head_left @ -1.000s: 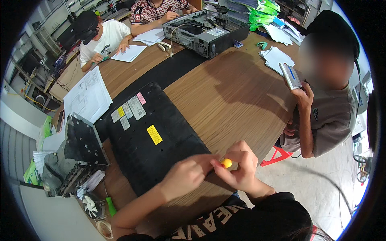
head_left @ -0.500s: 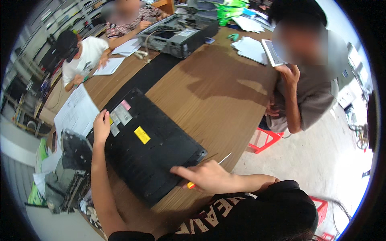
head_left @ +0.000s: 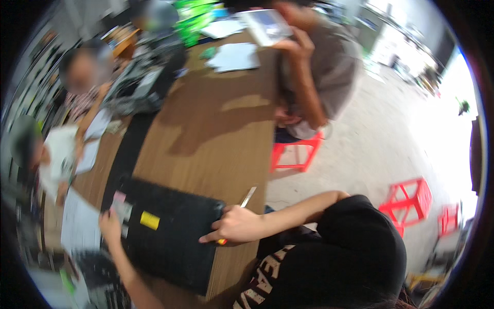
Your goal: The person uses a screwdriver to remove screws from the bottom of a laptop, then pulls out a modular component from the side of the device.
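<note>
Beyond the black laptop (head_left: 180,247), a dark open computer case (head_left: 141,85) sits on the wooden counter (head_left: 221,129), with a stack of white papers (head_left: 235,57) farther off, to its right. Printed sheets (head_left: 80,224) lie just left of the laptop, and blurred dark hardware (head_left: 100,270) is at its lower left. A red stool (head_left: 296,154) stands on the floor well to its right; past its far side, a co-worker holds up a flat white device (head_left: 265,28).

The right hand (head_left: 239,225), its grip closed around a screwdriver (head_left: 248,196) whose shaft points away, covers part of the laptop's right edge. The left hand (head_left: 109,226) is at its left edge; how tight that grip is, I cannot tell.

The laptop lies flat on the counter, underside up, with yellow, pink and pale labels.
</note>
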Demonstrator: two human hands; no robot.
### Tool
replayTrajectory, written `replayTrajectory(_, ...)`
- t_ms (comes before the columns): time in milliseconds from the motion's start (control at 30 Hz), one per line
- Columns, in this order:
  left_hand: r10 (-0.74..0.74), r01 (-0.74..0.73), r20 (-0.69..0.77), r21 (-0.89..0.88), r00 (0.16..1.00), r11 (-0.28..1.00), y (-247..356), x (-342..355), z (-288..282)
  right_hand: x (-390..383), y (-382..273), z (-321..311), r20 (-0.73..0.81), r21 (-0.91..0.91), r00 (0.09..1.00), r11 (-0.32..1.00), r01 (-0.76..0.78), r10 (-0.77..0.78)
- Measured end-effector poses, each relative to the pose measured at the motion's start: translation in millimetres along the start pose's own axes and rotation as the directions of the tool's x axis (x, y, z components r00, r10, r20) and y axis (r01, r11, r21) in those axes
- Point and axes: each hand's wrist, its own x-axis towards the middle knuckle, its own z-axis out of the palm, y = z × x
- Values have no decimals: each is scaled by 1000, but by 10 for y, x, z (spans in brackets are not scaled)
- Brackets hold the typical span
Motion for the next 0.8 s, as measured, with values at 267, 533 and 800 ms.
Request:
replayTrajectory(267, -133, 54, 268, 286, 954, 957, 423, -339, -777, 18, 444, -289, -78, 5, 995, 998, -58, 58)
replayTrajectory(533, -278, 93, 381, 437, 882, 894, 986, -720, -1146, 120, 860, -543, -80, -11, 978, 981, -192, 191)
replayTrajectory(800, -153, 47, 352, 292, 923, 955, 1279, -1012, -1179, 167, 898, -559, 167, 191, 961, 949, -250, 219)
